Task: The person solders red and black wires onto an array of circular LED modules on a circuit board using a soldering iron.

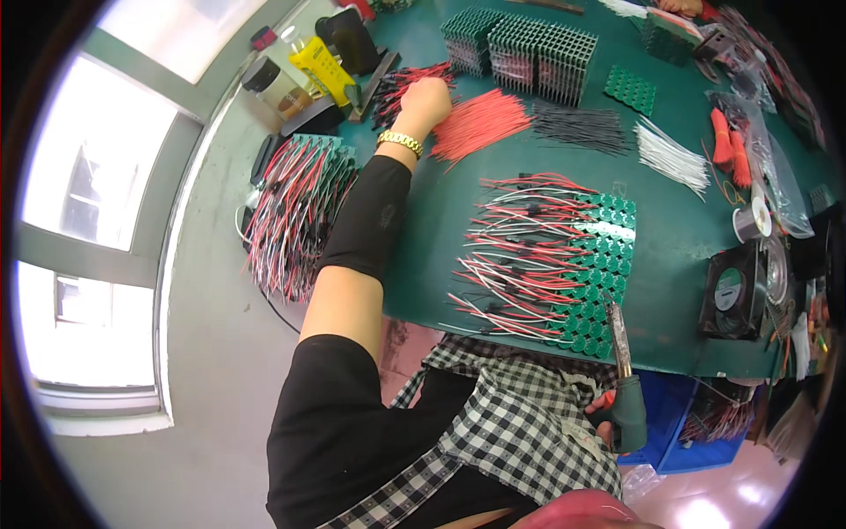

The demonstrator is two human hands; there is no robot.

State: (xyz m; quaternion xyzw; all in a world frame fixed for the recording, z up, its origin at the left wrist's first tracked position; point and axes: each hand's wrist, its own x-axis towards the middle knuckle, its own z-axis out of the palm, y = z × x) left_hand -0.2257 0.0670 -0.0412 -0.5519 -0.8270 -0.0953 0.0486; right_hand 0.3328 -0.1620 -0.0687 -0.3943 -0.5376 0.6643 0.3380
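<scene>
My left hand (pixel 426 100) reaches far out, its fingers curled down at a pile of red and black wires with black connectors (pixel 392 97). What those fingers hold, if anything, is hidden. Close to my body, my right hand (pixel 603 416) grips the dark green handle of a soldering iron (pixel 627 406). The iron's metal barrel points up, its tip over the lower part of a panel of green circuit boards (pixel 608 264). Red, white and black wires (pixel 520 256) run out leftward from this panel, row upon row.
Loose red wires (pixel 480 125), black wires (pixel 582 129) and white wires (pixel 672 156) lie across the back. Stacked boards (pixel 538 53) stand behind them. Wired boards (pixel 295 220) hang over the left edge. Bottles (pixel 319 69) are back left; a fan (pixel 733 295) and solder spool (pixel 751 219) right.
</scene>
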